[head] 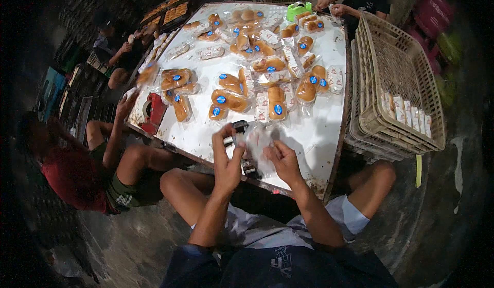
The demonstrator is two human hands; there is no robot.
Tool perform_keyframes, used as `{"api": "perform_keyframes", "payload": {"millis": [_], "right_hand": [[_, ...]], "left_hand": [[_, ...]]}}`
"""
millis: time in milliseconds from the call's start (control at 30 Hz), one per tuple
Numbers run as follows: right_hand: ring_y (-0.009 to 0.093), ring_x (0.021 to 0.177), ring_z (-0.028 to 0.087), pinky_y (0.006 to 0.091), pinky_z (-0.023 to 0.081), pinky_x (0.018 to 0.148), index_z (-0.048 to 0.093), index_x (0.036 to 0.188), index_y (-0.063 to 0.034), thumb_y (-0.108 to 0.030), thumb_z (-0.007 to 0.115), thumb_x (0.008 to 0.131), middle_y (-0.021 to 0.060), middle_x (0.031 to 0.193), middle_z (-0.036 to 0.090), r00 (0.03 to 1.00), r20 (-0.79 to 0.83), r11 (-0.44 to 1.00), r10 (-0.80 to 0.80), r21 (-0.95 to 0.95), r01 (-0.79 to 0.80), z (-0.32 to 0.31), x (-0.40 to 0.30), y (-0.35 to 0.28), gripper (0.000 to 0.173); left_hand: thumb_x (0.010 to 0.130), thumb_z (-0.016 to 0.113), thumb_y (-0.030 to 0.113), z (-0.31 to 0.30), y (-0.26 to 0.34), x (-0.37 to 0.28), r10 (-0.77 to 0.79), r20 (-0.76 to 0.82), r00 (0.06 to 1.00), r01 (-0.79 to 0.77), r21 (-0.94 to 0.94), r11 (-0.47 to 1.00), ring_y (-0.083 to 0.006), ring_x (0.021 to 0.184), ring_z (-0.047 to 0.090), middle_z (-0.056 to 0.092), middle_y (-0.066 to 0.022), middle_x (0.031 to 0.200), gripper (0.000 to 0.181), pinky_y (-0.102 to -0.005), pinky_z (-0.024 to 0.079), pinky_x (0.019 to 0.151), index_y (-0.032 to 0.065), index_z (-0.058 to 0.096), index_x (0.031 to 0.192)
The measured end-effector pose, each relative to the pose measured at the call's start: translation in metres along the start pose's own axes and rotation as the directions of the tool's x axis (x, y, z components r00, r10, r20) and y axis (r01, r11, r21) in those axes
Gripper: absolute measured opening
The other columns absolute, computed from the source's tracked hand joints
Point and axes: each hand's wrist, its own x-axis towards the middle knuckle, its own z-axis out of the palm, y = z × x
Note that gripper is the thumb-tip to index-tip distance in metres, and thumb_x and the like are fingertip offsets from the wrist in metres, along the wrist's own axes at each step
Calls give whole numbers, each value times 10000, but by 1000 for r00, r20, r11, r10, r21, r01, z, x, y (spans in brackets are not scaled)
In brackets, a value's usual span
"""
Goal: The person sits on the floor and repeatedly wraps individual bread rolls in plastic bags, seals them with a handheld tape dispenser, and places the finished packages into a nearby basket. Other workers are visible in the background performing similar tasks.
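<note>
A clear plastic package with red print (pixel 257 143), blurred by motion, is between my hands above the table's near edge. My right hand (pixel 283 160) pinches its right side with thumb and fingers. At its left side, my left hand (pixel 227 158) has thumb and forefinger curled in on the plastic. What is inside the package cannot be made out. Below and behind it stands a black tape dispenser (pixel 252 170), partly hidden by the package and my left hand. Just beyond lie wrapped bread rolls, one with a blue sticker (pixel 276 101).
Many more wrapped rolls (pixel 251 43) cover the white table (pixel 200 130). A red tape dispenser (pixel 153 114) sits left, a green one (pixel 299 11) at the far edge. Stacked plastic crates (pixel 401 133) stand right, the top one holding packages. People work at left (pixel 73 176) and far side (pixel 362 2).
</note>
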Motion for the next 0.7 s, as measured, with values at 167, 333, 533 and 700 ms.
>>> {"api": "perform_keyframes", "payload": {"millis": [167,333,533,700], "right_hand": [[455,1132,553,537,470,932,577,1316,-49,-340,702,907,242,1268,527,953,-5,523,-303,-837,162,-7,27,58,517],[340,958,637,440,518,858,624,1241,-28,-340,712,921,168,1104,617,951,-55,749,-304,-630,203,4,17,67,455],[308,1143,637,416,511,937,553,1308,25,-458,634,976,209,1234,655,863,-505,999,-10,-36,-9,-63,24,62,592],[148,1131,585,310,500,953,436,1406,5,-257,660,993,116,1257,575,964,-122,965,-235,-149,216,-29,-4,-3,538]], "left_hand": [[860,731,332,76,-32,81,137,235,962,-218,364,906,-413,1063,605,621,-251,1106,544,-459,481,947,-69,601,1203],[726,816,532,147,-142,141,-312,289,905,-30,775,631,-410,1098,631,627,-287,1161,820,-491,512,917,-103,576,1187],[660,920,457,148,-119,114,-452,406,795,401,207,892,-268,1007,669,635,-240,1174,943,-361,557,861,-88,453,1273],[980,688,309,79,-37,14,-325,392,861,456,-310,834,-125,935,635,670,-69,1047,395,-282,533,773,-13,610,1195]]}}
